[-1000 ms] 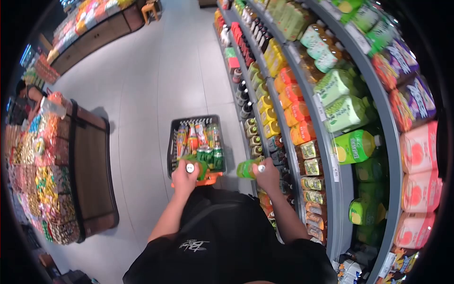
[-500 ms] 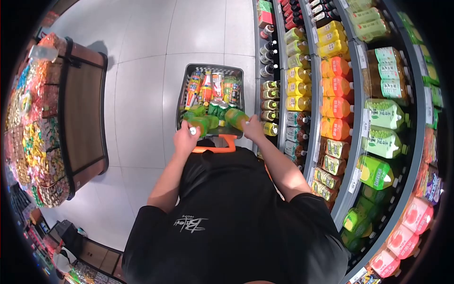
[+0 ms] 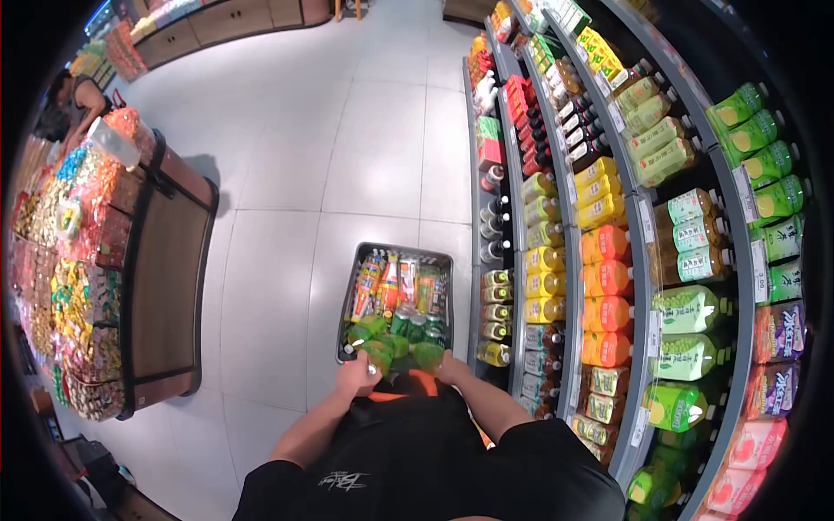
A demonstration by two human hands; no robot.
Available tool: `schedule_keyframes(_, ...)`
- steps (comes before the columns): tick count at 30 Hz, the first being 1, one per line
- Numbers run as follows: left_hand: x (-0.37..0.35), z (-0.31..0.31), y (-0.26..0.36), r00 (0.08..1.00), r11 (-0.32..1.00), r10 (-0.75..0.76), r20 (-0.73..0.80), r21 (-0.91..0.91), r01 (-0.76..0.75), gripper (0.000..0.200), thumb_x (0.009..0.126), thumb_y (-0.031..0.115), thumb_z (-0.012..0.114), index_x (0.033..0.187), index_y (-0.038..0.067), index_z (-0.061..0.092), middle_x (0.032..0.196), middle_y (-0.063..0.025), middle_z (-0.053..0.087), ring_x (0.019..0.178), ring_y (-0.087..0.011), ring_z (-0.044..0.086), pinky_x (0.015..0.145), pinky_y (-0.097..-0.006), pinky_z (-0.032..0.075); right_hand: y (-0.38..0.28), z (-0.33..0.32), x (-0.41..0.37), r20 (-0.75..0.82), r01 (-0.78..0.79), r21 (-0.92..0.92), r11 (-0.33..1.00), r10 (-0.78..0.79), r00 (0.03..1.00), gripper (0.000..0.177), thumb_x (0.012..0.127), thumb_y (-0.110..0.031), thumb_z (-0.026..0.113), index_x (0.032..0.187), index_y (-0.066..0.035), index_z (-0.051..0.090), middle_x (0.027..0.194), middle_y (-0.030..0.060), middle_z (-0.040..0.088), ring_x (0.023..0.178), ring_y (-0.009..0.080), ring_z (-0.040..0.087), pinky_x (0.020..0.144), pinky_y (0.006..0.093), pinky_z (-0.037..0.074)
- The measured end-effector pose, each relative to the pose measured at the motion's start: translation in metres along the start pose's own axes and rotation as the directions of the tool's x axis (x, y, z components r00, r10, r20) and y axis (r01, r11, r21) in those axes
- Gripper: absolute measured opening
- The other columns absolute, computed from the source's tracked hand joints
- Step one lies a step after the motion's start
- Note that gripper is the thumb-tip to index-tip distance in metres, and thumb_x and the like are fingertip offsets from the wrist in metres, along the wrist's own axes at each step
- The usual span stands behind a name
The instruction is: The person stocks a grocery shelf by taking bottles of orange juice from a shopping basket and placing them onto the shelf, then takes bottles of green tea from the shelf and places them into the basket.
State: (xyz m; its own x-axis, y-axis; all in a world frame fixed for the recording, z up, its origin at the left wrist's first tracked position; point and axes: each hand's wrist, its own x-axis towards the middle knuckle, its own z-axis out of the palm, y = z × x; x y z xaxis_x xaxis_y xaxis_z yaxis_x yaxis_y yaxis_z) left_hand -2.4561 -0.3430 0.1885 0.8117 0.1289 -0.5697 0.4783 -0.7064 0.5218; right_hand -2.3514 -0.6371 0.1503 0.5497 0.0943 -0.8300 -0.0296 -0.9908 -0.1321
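My left hand (image 3: 354, 377) is closed around the capped end of a green drink bottle (image 3: 377, 354), tilted into the near left of a dark shopping basket (image 3: 450, 295). At the near right, my right hand (image 3: 449, 369) grips another green drink bottle (image 3: 427, 354), whose cap end is hidden by the fingers. More green bottles (image 3: 368, 327) lie beside the left one. Several green cans (image 3: 417, 326) stand in the middle of the basket, with colourful packages (image 3: 387, 280) behind them. Close to my body is the basket's orange handle (image 3: 423, 382).
Drink shelves (image 3: 565, 286) run along my right, with orange bottles (image 3: 605, 278) and green bottles (image 3: 751, 139). A candy display stand (image 3: 165, 295) is on the left, with a person (image 3: 85, 100) beyond it. Grey tiled floor (image 3: 269, 260) lies between.
My view has tipped up, so basket and shelves sit lower and more of the aisle and a person show. Both bottles remain in my hands, and the right one has turned more upright.
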Motion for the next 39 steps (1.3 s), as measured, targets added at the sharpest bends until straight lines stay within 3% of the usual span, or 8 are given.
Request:
schedule_keyframes(7, -0.009, -0.021, 0.017, 0.999, 0.999, 0.017, 0.048, 0.036, -0.019, 0.042, 0.09, 0.039, 0.065, 0.111, 0.007, 0.05, 0.092, -0.0229, 0.072, 0.091, -0.0446, 0.07, 0.08, -0.0554, 0.053, -0.004, 0.024, 0.042, 0.011, 0.107, 0.023, 0.994, -0.107, 0.994, 0.079, 0.092, -0.043, 0.063, 0.143, 0.008, 0.031, 0.117, 0.0319, 0.068, 0.108, 0.0425, 0.069, 0.091, 0.0481, 0.055)
schedule_keyframes(12, 0.038, -0.017, 0.007, 0.969, 0.932, -0.102, -0.225, -0.363, 0.014, 0.043, 0.078, 0.036, 0.078, 0.094, 0.003, 0.056, 0.091, -0.0236, 0.071, 0.09, -0.0436, 0.07, 0.075, -0.0504, 0.054, -0.032, -0.012, 0.006, 0.059, 0.241, 0.16, 0.957, -0.253, 0.966, 0.045, 0.092, -0.035, 0.059, 0.117, 0.001, 0.067, 0.119, 0.0279, 0.069, 0.11, 0.0427, 0.067, 0.096, 0.0485, 0.052)
schedule_keyframes(15, 0.07, -0.026, 0.015, 0.95, 0.954, -0.053, -0.307, -0.297, -0.042, 0.044, 0.079, 0.037, 0.077, 0.097, 0.002, 0.057, 0.09, -0.0241, 0.071, 0.09, -0.043, 0.071, 0.078, -0.0508, 0.055, 0.011, 0.029, 0.038, -0.157, 0.283, 0.216, 0.934, -0.253, 0.955, 0.04, 0.087, -0.039, 0.067, 0.096, 0.0, 0.072, 0.094, 0.0215, 0.074, 0.09, 0.0359, 0.073, 0.082, 0.0455, 0.056)
schedule_keyframes(24, 0.142, 0.039, -0.021, 0.961, 0.954, -0.252, -0.113, -0.199, 0.227, 0.063, 0.083, 0.038, 0.074, 0.128, 0.003, 0.046, 0.117, -0.0264, 0.069, 0.111, -0.0424, 0.067, 0.096, -0.0493, 0.053, 0.135, 0.079, -0.012, -0.194, -0.076, 0.264, 0.961, 0.13, 0.972, 0.032, 0.087, -0.032, 0.064, 0.09, -0.001, 0.072, 0.082, 0.0156, 0.074, 0.079, 0.0307, 0.073, 0.076, 0.0431, 0.057)
schedule_keyframes(27, 0.143, 0.06, -0.036, 0.941, 0.933, -0.338, -0.023, -0.134, 0.333, 0.063, 0.084, 0.034, 0.073, 0.131, 0.003, 0.044, 0.12, -0.029, 0.067, 0.112, -0.0439, 0.066, 0.099, -0.0501, 0.052, 0.149, 0.084, -0.065, -0.088, -0.187, 0.45, 0.873, 0.251, 0.964, 0.037, 0.084, -0.029, 0.063, 0.099, 0.004, 0.073, 0.102, 0.0279, 0.072, 0.1, 0.0415, 0.071, 0.092, 0.0474, 0.055)
schedule_keyframes(29, 0.139, 0.085, -0.059, 0.941, 0.932, -0.332, -0.062, -0.175, 0.317, 0.063, 0.084, 0.029, 0.072, 0.132, 0.002, 0.042, 0.121, -0.0295, 0.066, 0.111, -0.0436, 0.066, 0.098, -0.0512, 0.051, 0.152, 0.089, -0.092, -0.078, -0.211, 0.367, 0.906, 0.256, 0.963, 0.037, 0.083, -0.029, 0.065, 0.1, 0.002, 0.073, 0.101, 0.0259, 0.073, 0.098, 0.0394, 0.071, 0.091, 0.0471, 0.055)
schedule_keyframes(32, 0.139, 0.092, -0.064, 0.931, 0.888, -0.336, -0.143, -0.377, 0.262, 0.052, 0.084, 0.026, 0.071, 0.125, 0.0, 0.051, 0.114, -0.0296, 0.068, 0.106, -0.0433, 0.068, 0.095, -0.052, 0.052, 0.161, 0.111, -0.104, -0.021, -0.242, 0.345, 0.907, 0.265, 0.964, 0.038, 0.082, -0.03, 0.067, 0.102, 0.001, 0.072, 0.101, 0.0242, 0.073, 0.097, 0.0381, 0.072, 0.089, 0.0476, 0.055)
schedule_keyframes(39, 0.174, 0.119, -0.099, 0.939, 0.91, -0.197, 0.282, -0.305, 0.282, 0.028, 0.085, 0.022, 0.066, 0.096, -0.003, 0.069, 0.085, -0.0195, 0.073, 0.08, -0.033, 0.073, 0.074, -0.0429, 0.057, 0.107, 0.117, -0.081, -0.035, -0.14, 0.292, 0.946, 0.157, 0.987, 0.037, 0.087, -0.033, 0.065, 0.102, -0.001, 0.073, 0.097, 0.0209, 0.075, 0.094, 0.0361, 0.073, 0.086, 0.0469, 0.056)
